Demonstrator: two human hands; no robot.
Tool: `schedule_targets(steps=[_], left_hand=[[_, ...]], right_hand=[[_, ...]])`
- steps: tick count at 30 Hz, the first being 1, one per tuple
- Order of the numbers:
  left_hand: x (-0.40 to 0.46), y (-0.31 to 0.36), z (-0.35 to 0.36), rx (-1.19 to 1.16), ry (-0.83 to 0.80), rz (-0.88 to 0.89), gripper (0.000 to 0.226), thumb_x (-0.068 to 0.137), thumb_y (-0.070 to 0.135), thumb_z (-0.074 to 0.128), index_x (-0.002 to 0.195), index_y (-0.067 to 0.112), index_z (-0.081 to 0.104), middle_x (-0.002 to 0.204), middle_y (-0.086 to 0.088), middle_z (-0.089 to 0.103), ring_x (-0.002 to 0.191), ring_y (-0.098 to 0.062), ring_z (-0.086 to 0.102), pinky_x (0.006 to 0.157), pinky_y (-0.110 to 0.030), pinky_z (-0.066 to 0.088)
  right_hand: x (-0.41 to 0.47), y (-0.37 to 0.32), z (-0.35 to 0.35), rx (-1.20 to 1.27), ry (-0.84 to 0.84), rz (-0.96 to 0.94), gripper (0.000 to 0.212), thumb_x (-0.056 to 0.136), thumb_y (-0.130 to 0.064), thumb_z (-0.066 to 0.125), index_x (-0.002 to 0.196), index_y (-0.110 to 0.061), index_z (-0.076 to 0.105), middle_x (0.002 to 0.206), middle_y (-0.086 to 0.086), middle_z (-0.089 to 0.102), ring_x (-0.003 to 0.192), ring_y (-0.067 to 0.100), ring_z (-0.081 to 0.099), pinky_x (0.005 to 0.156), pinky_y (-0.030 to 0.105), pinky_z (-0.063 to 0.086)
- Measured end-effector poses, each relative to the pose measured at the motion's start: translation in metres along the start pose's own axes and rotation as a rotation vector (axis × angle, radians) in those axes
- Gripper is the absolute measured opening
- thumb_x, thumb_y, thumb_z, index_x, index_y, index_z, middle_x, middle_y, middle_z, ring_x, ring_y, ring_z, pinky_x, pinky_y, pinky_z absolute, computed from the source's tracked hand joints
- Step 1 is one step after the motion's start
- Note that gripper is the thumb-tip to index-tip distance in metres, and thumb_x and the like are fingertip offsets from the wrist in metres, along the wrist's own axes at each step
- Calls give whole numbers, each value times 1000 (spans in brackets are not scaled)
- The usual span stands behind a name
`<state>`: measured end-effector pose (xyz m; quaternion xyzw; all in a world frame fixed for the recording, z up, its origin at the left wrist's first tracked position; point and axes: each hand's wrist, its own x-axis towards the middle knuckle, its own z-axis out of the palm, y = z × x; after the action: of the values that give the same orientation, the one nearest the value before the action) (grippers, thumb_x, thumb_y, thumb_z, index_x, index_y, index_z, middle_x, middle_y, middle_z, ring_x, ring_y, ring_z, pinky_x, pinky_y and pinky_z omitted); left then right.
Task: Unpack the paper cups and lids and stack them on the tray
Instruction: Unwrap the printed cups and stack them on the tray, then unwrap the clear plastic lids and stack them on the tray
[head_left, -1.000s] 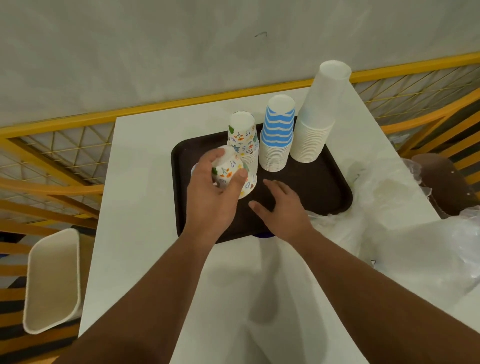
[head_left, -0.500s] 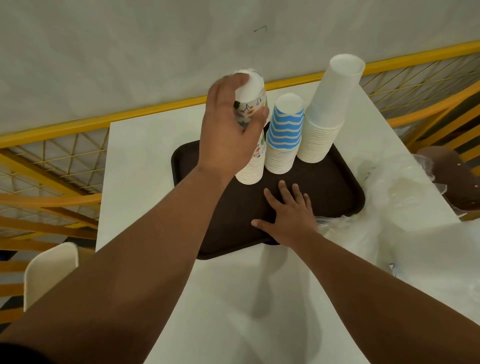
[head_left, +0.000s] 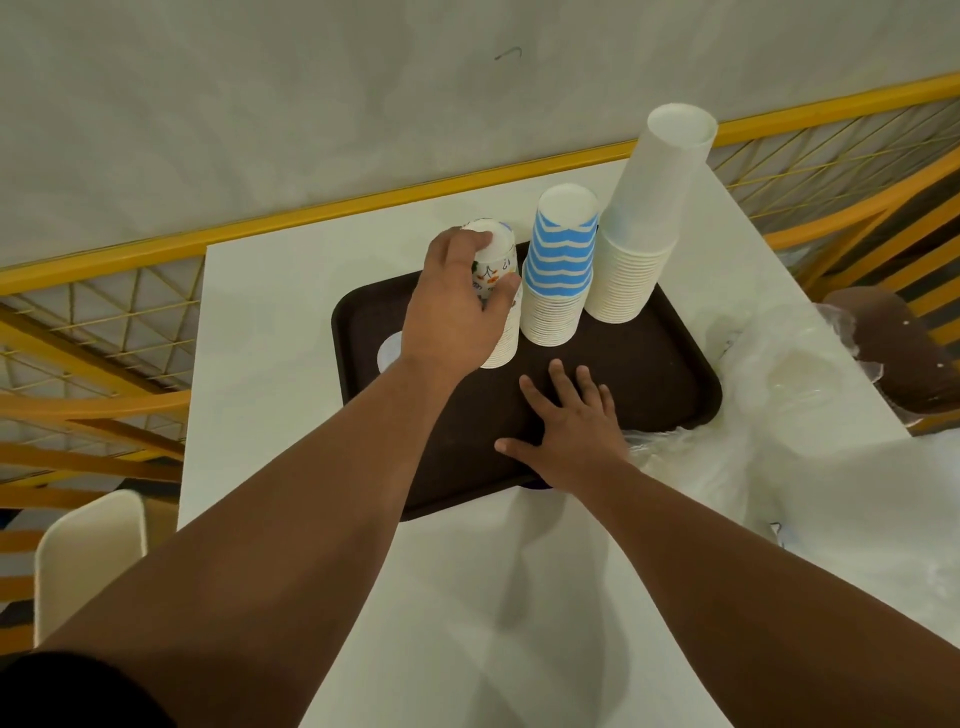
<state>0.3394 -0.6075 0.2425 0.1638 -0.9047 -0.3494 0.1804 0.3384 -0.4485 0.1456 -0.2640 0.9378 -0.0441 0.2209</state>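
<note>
A: Left hand (head_left: 457, 306) curled round the patterned cup stack (head_left: 501, 312) on the tray (head_left: 649, 364).

B: Seat it straight, release gently. Right hand (head_left: 574, 421), fingers flat, steadies the tray; striped stack (head_left: 558, 275) sits just beside.

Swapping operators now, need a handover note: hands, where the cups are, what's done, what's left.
Left hand: grips the top of the printed paper cup stack on the dark brown plastic tray.
Right hand: flat on the tray, fingers straight, holding nothing.
Done: printed stack, blue-striped paper cup stack and tall plain white paper cup stack stand upside down in a row on the tray.
Left: release the printed stack; check the clear plastic wrapping on the right for lids. None visible on the tray.
</note>
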Motion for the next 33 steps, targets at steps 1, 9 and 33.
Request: schedule_targets(steps=[1, 9, 33], left_hand=[[0, 1, -1, 12, -9, -1, 46, 95, 31, 60, 135, 16, 43, 145, -4, 41, 126, -20, 49, 103, -33, 47], [-22, 27, -30, 48, 146, 80, 47, 97, 44, 49, 136, 17, 51, 154, -5, 33, 140, -21, 34, 107, -46, 42], [-142, 243, 152, -189, -413, -228, 59, 92, 56, 54, 140, 23, 45, 145, 1, 46, 129, -19, 47, 107, -39, 42]], right_hand=[[0, -1, -1, -2, -4, 2, 88, 83, -81, 37, 153, -42, 1, 164, 0, -14, 149, 31, -15, 119, 50, -5], [-12, 3, -33, 175, 47, -22, 81, 86, -74, 41, 153, -35, 19, 163, 3, 16, 150, 29, 9, 120, 47, 13], [-180, 256, -129, 1279, 893, 363, 35, 96, -46, 44, 83, -20, 64, 78, -2, 59, 78, 15, 54, 76, 40, 45]])
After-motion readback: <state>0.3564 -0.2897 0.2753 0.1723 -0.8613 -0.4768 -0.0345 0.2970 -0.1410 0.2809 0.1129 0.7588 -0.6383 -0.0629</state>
